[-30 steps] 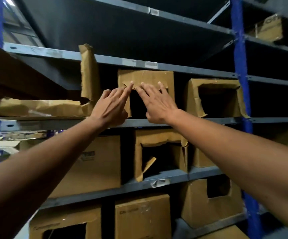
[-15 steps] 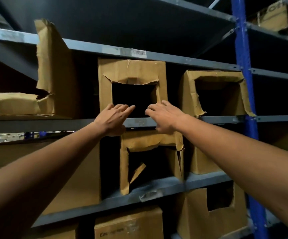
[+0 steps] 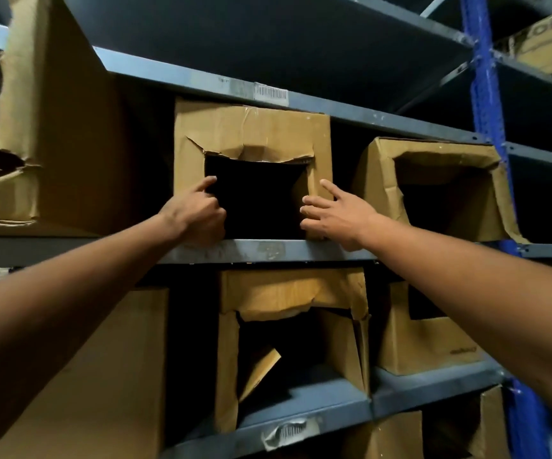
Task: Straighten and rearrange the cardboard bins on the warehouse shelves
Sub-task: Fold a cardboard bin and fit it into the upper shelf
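Left hand (image 3: 198, 210) gripped the cardboard bin (image 3: 251, 134) at its cutout's left edge; right hand (image 3: 337, 213), fingers relaxed, touched the right edge, at the shelf (image 3: 268, 251) front.

The scene is dim, with soft light falling from the front onto the cardboard fronts and both forearms. The cut-out opening of the middle bin (image 3: 251, 134) is solid black, and the gaps between bins and the shelf undersides sink into deep shadow. A faint sheen lies on the grey shelf edge (image 3: 268, 251). Wide-angle distortion bends the shelf lines and the blue upright (image 3: 486, 94) near the borders. Detail is slightly soft and grainy in the dark parts.
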